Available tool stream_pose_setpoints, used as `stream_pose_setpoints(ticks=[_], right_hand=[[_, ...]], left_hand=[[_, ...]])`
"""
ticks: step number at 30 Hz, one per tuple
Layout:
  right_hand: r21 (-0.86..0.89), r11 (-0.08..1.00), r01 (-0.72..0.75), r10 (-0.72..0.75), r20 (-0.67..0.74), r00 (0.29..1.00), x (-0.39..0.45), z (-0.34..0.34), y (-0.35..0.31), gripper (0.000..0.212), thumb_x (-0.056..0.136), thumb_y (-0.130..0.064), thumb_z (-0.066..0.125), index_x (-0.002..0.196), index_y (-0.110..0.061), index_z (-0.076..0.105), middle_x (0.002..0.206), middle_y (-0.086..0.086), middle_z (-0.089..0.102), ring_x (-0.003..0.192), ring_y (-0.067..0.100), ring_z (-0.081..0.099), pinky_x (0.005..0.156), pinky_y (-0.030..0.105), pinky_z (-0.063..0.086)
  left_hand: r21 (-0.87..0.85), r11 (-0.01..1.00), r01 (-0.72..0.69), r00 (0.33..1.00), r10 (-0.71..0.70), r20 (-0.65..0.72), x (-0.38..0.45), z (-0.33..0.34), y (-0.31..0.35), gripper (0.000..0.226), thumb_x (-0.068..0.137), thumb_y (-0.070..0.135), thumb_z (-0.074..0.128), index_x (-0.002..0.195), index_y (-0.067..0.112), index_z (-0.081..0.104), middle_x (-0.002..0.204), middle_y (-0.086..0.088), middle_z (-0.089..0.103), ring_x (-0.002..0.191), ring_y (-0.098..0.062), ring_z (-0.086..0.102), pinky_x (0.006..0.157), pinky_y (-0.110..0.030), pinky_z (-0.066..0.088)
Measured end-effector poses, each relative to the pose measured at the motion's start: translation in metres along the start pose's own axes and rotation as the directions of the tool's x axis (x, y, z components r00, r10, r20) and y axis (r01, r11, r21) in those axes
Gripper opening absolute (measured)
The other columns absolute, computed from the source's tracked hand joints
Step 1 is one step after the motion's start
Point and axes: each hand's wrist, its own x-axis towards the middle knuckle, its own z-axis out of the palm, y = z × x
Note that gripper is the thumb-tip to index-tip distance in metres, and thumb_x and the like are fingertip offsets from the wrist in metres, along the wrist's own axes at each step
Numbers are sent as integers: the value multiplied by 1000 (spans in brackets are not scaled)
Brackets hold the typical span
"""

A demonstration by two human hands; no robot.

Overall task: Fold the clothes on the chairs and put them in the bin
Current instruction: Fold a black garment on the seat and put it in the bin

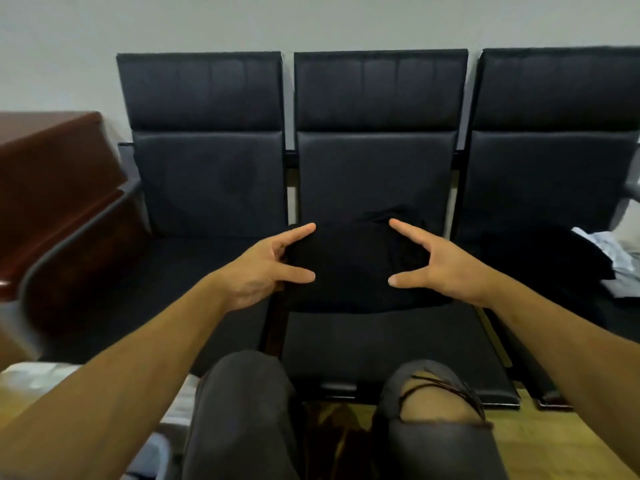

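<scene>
far left of the frame: dark red wooden cabinet (52, 174) against the pale wall, with a whitish bin (31, 379) only partly visible at the lower left, blurred. next, left chair (207, 181) in black leather, seat bare. left hand (266, 268) at centre-left, forefinger and thumb stretched straight, other fingers curled round the left edge of the black garment (349, 268), gripping it. at centre, middle chair (377, 168), the black garment lying folded into a compact block on the rear half of its seat, top edge rumpled near the backrest, front half of the seat bare. right hand (440, 265) at centre-right, spread wide, forefinger and thumb straight over the right side of the garment; touching or just above, cannot tell. bottom centre: knees in dark grey ripped jeans (242, 417) over a wooden floor (554, 441). right of the frame: right chair (557, 161) with more dark clothes (554, 258) heaped on its seat, and a light blue-white cloth (620, 261) crumpled at the far right edge beside them
</scene>
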Motion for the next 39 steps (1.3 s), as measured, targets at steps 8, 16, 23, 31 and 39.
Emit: stream_pose_setpoints(ticks=[8,16,23,31,39], right_hand=[[-120,982,142,-122,163,979,16,8,-17,117,79,-19,85,156,-52,3,161,-24,15,141,0,24,111,20,29],[-81,968,239,-203,314,927,83,38,-27,118,80,-21,85,157,-48,0,165,-17,9,150,8,16,111,20,22],[-25,959,282,-237,476,847,144,105,-31,118,80,-21,85,156,-51,0,166,-16,9,150,10,19,110,21,26],[24,920,391,-310,654,690,184,234,-76,119,78,-23,86,153,-57,0,167,-9,14,137,28,47,102,25,46],[58,879,473,-316,814,487,178,411,-130,117,82,-18,82,156,-50,-2,165,-6,19,141,19,40,109,33,44]], left_hand=[[77,997,16,995,-8,-100,-43,-13,14,98,78,-17,74,150,43,45,150,5,50,131,-19,59,109,-45,50],[102,993,67,936,-27,-352,-56,-30,20,96,79,-22,69,153,33,42,144,7,54,121,-7,64,99,-29,54],[22,988,153,848,-120,-517,-88,-66,-12,98,80,-24,68,156,30,38,147,1,52,129,-17,59,108,-41,50],[-63,974,216,690,-198,-697,-187,-117,-51,98,82,-20,69,158,31,33,151,10,42,126,-14,60,104,-38,53],[-144,947,285,545,-284,-789,-321,-180,-138,103,81,-9,76,158,42,29,152,18,41,131,-18,57,110,-45,48]])
